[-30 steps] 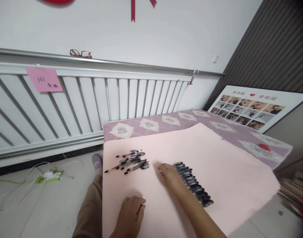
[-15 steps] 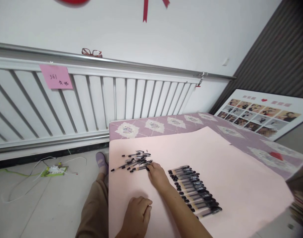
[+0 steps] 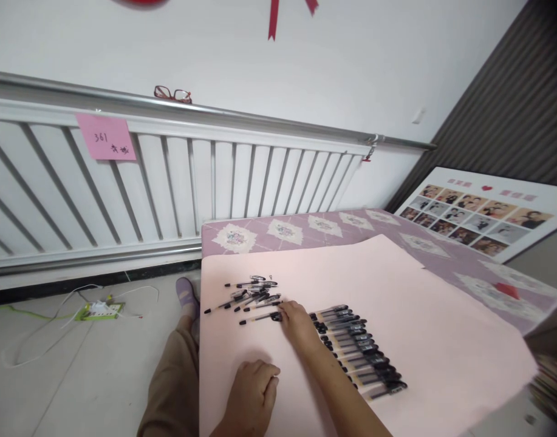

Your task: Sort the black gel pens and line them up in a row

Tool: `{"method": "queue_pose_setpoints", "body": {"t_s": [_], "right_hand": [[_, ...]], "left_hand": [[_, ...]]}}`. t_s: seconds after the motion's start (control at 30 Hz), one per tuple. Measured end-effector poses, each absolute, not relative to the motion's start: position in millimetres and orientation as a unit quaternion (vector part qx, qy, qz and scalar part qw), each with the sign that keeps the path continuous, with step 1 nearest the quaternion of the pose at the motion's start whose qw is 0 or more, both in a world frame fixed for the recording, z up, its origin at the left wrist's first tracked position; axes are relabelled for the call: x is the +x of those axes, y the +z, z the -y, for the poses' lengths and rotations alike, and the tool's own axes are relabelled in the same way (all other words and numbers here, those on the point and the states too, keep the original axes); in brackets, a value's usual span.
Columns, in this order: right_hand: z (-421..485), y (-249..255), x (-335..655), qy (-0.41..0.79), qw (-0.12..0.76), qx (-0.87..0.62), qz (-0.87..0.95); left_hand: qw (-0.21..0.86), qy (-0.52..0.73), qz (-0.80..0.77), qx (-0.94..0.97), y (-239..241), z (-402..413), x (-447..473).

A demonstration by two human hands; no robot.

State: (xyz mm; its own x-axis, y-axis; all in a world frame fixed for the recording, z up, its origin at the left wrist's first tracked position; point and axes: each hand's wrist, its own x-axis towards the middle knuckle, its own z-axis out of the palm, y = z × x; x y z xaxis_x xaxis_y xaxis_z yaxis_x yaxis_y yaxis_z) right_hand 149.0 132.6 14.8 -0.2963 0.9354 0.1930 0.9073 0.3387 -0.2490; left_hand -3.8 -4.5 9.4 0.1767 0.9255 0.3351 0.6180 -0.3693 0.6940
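Observation:
A loose heap of black pens lies on a pink paper sheet spread over a table. To its right, several pens lie side by side in a neat row. My right hand sits between the heap and the row, its fingers pinched on the capped end of one black pen that is pulled slightly out of the heap. My left hand rests on the paper near the front edge, fingers curled loosely with nothing visible in them.
A purple patterned cloth covers the table under the paper. Behind stands a white radiator with a pink note and red glasses on top. A photo board leans at right. Cables and a green power strip lie on the floor.
My right hand went from the neat row left to the heap, took one pen and has drawn it back toward the row. The left hand stayed in place.

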Motion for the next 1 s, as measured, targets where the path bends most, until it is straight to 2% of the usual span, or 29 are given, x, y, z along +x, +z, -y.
{"method": "queue_pose_setpoints", "body": {"t_s": [0.27, 0.73, 1.0], "right_hand": [[-124.4, 18.3, 139.8, 0.065, 0.126, -0.559, 0.817], [-94.6, 25.2, 139.7, 0.096, 0.129, -0.533, 0.831], [-75.2, 27.0, 154.3, 0.125, 0.136, -0.512, 0.839]], "left_hand": [[0.195, 0.370, -0.521, 0.744, 7.3, 4.2, -3.3], [0.167, 0.387, -0.519, 0.744, 4.2, 5.2, -3.8], [0.069, 0.379, -0.565, 0.729, -1.4, 7.3, -8.1]]}}
